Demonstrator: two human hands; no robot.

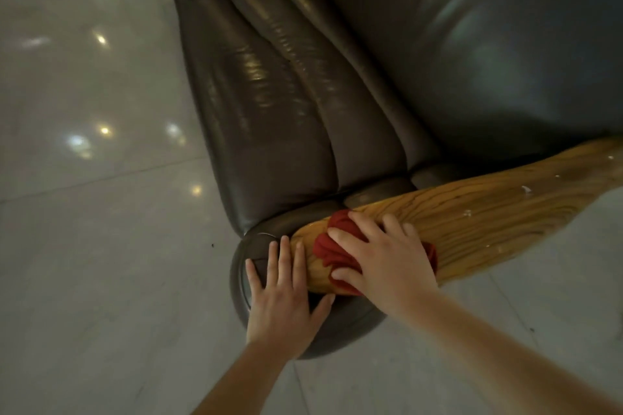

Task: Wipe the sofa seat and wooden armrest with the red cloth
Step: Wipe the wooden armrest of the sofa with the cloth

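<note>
Hands on the armrest: your right hand [381, 259] pressed the crumpled red cloth [332, 253] onto the polished, grained wooden armrest [488, 212].

You had that hand clenched loosely over the cloth, fingers spread across its bunched folds, near the armrest's rounded front end. Just beside it, your left hand [283, 293] lay released and flat, fingers splayed, on the dark grey leather arm front [242, 266], fingertips touching the wood's edge. Beyond both hands stretched the grey leather sofa seat [472, 44]; pale glossy floor tiles [84, 246] lay under your forearms.
</note>
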